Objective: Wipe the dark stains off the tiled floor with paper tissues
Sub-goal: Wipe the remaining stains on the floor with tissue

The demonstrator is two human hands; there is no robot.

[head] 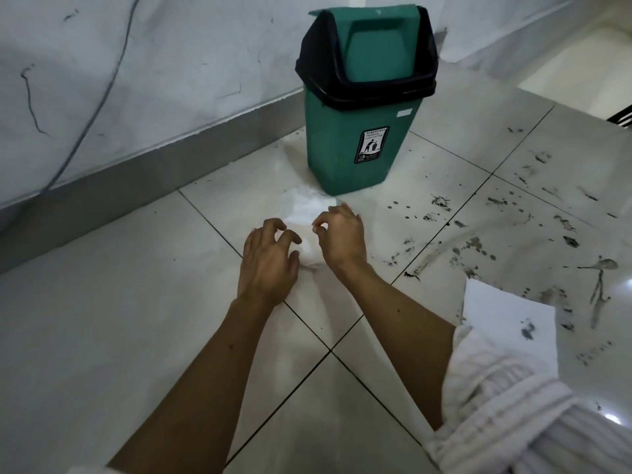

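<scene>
A crumpled white paper tissue [302, 208] lies on the pale tiled floor [136, 302] just in front of the bin. My left hand [268, 260] sits on its near left side with fingers curled like a claw into the paper. My right hand [340, 236] is at its right side, thumb and forefinger pinching the tissue's edge. Dark stains [478, 248], splatters and smears, cover the tiles to the right of both hands. A second tissue sheet [506, 323] with a dark blot lies flat on the floor at the right, by my sleeve.
A green swing-lid waste bin [362, 131] stands just beyond the tissue. A scuffed grey wall with a skirting board [119, 172] runs along the left. My white ribbed sleeve [513, 405] fills the lower right corner.
</scene>
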